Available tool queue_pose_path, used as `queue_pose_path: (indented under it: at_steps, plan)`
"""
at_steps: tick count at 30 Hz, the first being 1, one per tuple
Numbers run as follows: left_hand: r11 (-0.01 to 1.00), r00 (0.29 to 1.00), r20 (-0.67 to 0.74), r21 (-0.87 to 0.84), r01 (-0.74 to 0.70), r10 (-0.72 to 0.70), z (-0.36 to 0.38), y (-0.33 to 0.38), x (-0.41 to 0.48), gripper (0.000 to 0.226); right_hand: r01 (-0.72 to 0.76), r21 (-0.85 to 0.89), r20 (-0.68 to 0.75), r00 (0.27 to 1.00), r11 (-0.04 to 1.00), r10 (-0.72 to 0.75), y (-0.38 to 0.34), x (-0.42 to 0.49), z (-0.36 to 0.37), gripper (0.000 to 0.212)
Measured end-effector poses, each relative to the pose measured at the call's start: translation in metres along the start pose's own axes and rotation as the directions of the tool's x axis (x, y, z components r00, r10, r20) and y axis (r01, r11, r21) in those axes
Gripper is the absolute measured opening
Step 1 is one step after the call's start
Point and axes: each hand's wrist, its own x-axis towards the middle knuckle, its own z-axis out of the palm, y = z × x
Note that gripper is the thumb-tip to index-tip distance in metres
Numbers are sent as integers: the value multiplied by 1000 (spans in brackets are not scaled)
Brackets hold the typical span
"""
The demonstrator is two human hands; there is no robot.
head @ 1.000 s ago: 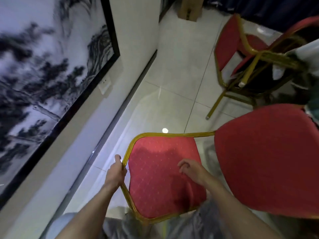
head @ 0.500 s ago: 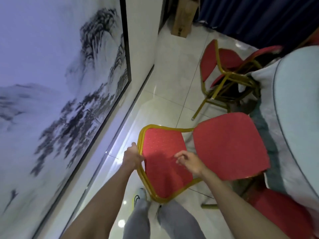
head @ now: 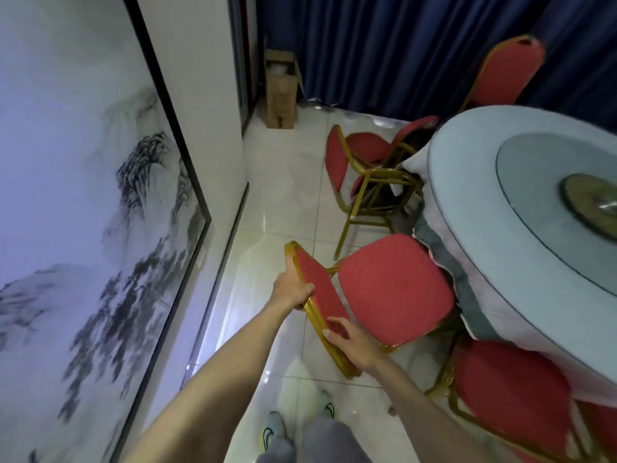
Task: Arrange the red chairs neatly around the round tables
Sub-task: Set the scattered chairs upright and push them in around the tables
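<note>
Red padded chair with gold metal frame (head: 390, 292) stands just beside the round table with pale blue cloth (head: 467, 202), seat pointing to it, backrest toward the person. Left hand (head: 292, 290) is clenched round the backrest's top rail; right hand (head: 350, 342) grips its lower edge w/ fingers on the pad. Backrest's long axis runs between both hands, approx. across the push direction, so I think an even push from both sends the seat straight under.

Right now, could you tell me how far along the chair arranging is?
Partly done. Both hands, left hand and right hand, grip the backrest of a chair facing the round table. The tipped chairs beyond remain tangled, unplaced.
</note>
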Motion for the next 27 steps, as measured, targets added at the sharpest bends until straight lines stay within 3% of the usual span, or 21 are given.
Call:
queue_pose_path:
  at_steps: [3,6,11,17,21,24,27]
  plan:
    - [998,999,37,-68,2,0,21,26,12,98,-12,62,-67,998,998,16,2,1,-27,51]
    - [996,997,80,-83,22,-15,42,49,31,90,-10,118,-164,986,993,29,5,6,-52,43]
    - [992,968,242,90,-90,66,67,91,66,21,51,253,-341,939,966,40,3,33,-103,37]
    - [935,924,369,282,-216,102,106,163,99,29,60,241,-526,847,969,79,0,85,-179,36]
    - [935,957,285,318,-156,63,130,180,108,17,-12,125,-424,904,992,65,23,111,-208,31]
    - [958,902,430,242,-155,37,118,181,122,20,0,88,-326,945,996,29,22,119,-223,32]
    - [948,835,547,230,-221,62,93,181,139,20,24,77,-338,941,997,3,5,136,-242,29]
